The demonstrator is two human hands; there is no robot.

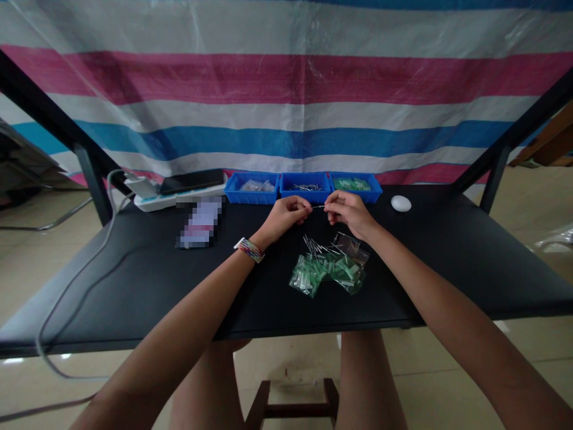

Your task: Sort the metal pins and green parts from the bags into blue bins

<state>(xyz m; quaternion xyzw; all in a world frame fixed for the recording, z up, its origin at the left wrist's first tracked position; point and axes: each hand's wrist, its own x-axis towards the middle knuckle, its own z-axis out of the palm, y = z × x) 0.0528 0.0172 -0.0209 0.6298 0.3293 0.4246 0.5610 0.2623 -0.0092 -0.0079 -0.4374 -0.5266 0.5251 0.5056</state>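
My left hand (286,216) and my right hand (348,212) meet over the middle of the black table (134,280), both pinched on a thin metal pin (318,206) held level between them. A woven bracelet (249,249) circles my left wrist. Just below my hands lies a fan of loose metal pins (314,245), a pile of small green plastic pieces (326,272) and a clear little bag (351,245).
Three blue trays (304,186) stand in a row at the table's back edge, holding clear, metal and green parts. A white power strip (154,201) with a phone (191,180) on it, a blurred card (199,223), a white round object (400,203), and a striped tarp behind.
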